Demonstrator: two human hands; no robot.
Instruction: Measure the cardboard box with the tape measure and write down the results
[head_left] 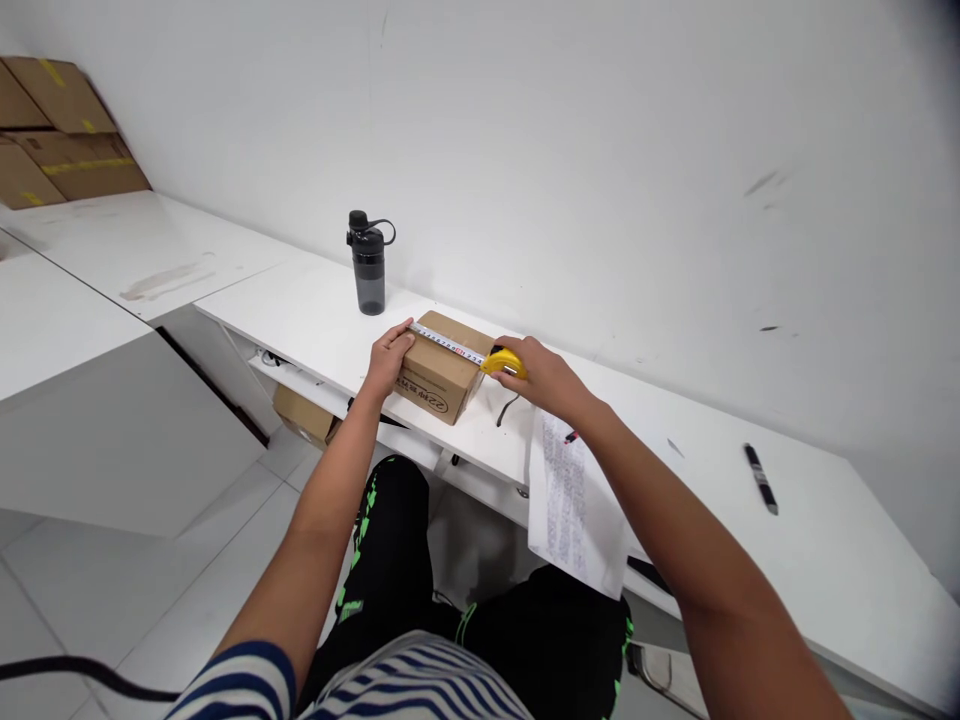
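A small brown cardboard box [431, 362] with dark printing on its front lies on the white desk. The white blade of a tape measure [501, 362] is drawn out across the top of the box from left to right. At the left end my left hand [388, 358] is closed on the box's edge, its fingertips on the blade's end. My right hand [547, 378] grips the yellow tape case at the box's right edge. Beneath my right forearm lies a written sheet of paper [566, 500], overhanging the desk's front edge, with the red tip of a pen partly covered.
Behind the box a dark water bottle [369, 268] stands near the wall. A black marker [760, 478] lies on the right of the desk [705, 520]. Larger cartons [67, 130] are stacked at the far left. Another cardboard box [301, 412] sits under the desktop.
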